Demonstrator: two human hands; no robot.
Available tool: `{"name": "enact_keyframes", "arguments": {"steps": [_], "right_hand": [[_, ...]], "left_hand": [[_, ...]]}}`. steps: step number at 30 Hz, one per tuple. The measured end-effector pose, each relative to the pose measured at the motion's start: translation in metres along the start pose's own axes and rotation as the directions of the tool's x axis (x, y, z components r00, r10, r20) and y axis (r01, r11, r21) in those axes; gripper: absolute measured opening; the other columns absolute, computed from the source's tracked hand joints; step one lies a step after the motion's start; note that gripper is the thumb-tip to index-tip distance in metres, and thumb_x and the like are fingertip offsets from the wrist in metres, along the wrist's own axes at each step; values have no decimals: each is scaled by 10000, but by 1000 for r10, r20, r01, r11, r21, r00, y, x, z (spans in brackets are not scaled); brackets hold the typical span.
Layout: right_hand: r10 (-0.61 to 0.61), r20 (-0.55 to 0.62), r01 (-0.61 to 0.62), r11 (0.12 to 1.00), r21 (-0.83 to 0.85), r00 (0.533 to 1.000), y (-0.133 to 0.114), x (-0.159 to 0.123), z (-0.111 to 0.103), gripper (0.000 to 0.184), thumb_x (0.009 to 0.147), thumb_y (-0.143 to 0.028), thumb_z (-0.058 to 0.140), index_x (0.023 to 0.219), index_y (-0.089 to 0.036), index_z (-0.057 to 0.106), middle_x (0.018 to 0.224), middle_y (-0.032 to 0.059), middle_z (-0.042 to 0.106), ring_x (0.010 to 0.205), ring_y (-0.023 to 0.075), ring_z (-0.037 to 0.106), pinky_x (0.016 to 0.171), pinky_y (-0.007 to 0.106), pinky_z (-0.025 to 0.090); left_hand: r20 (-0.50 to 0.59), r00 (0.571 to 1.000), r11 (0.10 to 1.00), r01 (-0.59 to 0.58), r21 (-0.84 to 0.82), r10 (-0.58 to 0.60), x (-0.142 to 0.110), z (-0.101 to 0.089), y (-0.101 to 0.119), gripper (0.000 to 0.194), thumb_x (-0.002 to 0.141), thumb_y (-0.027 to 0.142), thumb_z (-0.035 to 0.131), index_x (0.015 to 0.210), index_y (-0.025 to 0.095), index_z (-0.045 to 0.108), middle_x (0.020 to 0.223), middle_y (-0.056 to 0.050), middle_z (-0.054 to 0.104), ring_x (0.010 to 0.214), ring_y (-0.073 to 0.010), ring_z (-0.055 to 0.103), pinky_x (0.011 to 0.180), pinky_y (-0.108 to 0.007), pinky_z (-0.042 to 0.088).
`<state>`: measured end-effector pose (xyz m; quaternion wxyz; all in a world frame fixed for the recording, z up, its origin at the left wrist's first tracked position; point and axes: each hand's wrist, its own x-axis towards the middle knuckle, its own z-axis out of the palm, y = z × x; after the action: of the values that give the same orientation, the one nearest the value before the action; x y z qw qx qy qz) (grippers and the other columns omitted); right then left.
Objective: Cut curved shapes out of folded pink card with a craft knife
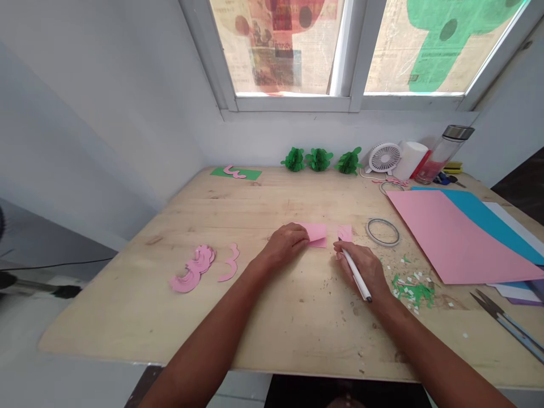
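My left hand (287,242) is closed on the left end of a folded pink paper (315,231), whose layers stand slightly apart at the right. In my right hand (366,266) is a white pen (356,275) with a dark tip, slanting up and left. Just beyond that hand lies a small pink paper piece (345,231) with faint curved lines on it; whether the fingers touch it I cannot tell. Left of my left forearm rest a stack of scalloped pink paper cutouts (198,265) and a single wavy pink strip (232,263).
A tape roll (383,232), green and white scraps (414,292), large pink sheet (459,238) over blue and white ones, and scissors (505,320) lie at right. Along the back are green paper ornaments (318,160), a small fan (384,157), a bottle (444,153) and green paper (250,174).
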<state>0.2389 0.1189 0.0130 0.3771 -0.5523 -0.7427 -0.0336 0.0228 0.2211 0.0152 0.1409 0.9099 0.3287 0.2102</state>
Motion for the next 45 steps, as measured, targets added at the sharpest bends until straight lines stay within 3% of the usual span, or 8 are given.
{"name": "enact_keyframes", "arguments": {"steps": [8, 12, 16, 19, 26, 32, 40, 45], "right_hand": [[14, 32, -14, 1000, 7, 999, 0, 0, 0, 231, 914, -248, 470, 1015, -213, 675, 922, 60, 760, 834, 206, 717, 763, 316, 538], [12, 34, -13, 1000, 10, 999, 0, 0, 0, 230, 913, -247, 476, 1016, -210, 678, 924, 61, 760, 838, 202, 716, 762, 311, 536], [6, 30, -6, 1000, 9, 1000, -2, 0, -1, 229, 915, -239, 474, 1009, -214, 681, 921, 59, 761, 839, 197, 715, 747, 300, 533], [0, 21, -1, 1000, 9, 1000, -3, 1, -2, 224, 920, -243, 474, 1011, -213, 677, 922, 56, 762, 837, 199, 717, 746, 302, 534], [-17, 10, 17, 1000, 13, 1000, -3, 1, -2, 219, 915, -229, 478, 1010, -209, 675, 930, 60, 761, 841, 201, 719, 746, 305, 529], [-35, 5, 35, 999, 18, 999, -6, 2, -3, 205, 910, -213, 483, 995, -208, 669, 904, 51, 760, 807, 190, 717, 727, 292, 518], [-65, -16, 66, 997, 50, 998, -8, 1, -3, 215, 936, -218, 464, 1027, -190, 658, 953, 74, 757, 841, 193, 714, 765, 312, 521], [-234, 26, 230, 968, 99, 972, -19, 0, -3, 296, 955, -184, 448, 1197, -201, 618, 1005, 88, 731, 965, 206, 680, 856, 359, 506]], "left_hand": [[-16, 999, 999, 42, -5, -42, 0, 2, -2, 216, 914, 180, 458, 830, 191, 657, 1013, -46, 691, 962, -175, 629, 875, -311, 491], [-38, 996, 996, 85, 39, -83, 0, 7, -3, 172, 905, 251, 525, 1006, 197, 653, 1202, -70, 646, 1152, -209, 571, 1003, -359, 437], [-43, 990, 984, 141, 112, -137, 1, 13, -4, 507, 858, 388, 623, 1313, 198, 506, 1401, -115, 522, 1360, -297, 392, 1117, -506, 297], [-19, 986, 973, 165, 164, -164, 0, 14, -5, 601, 871, 449, 596, 1390, 199, 423, 1429, -133, 494, 1366, -320, 380, 1107, -561, 277], [86, 992, 962, 64, 266, -89, 0, 3, 5, 348, 909, 397, 570, 1208, 219, 567, 1347, -86, 562, 1272, -247, 482, 1038, -407, 392], [166, 984, 932, 1, 364, -66, 4, -3, 21, 135, 940, 258, 515, 1005, 192, 613, 1105, -79, 639, 1077, -222, 575, 928, -353, 451], [222, 969, 880, -11, 475, -108, -1, 0, 44, 159, 956, 160, 437, 976, 146, 595, 1000, -118, 628, 947, -239, 577, 758, -339, 463], [238, 962, 874, 0, 485, -132, -6, 2, 55, 185, 927, 112, 439, 1025, 152, 590, 989, -109, 625, 917, -238, 579, 730, -344, 454]]}}
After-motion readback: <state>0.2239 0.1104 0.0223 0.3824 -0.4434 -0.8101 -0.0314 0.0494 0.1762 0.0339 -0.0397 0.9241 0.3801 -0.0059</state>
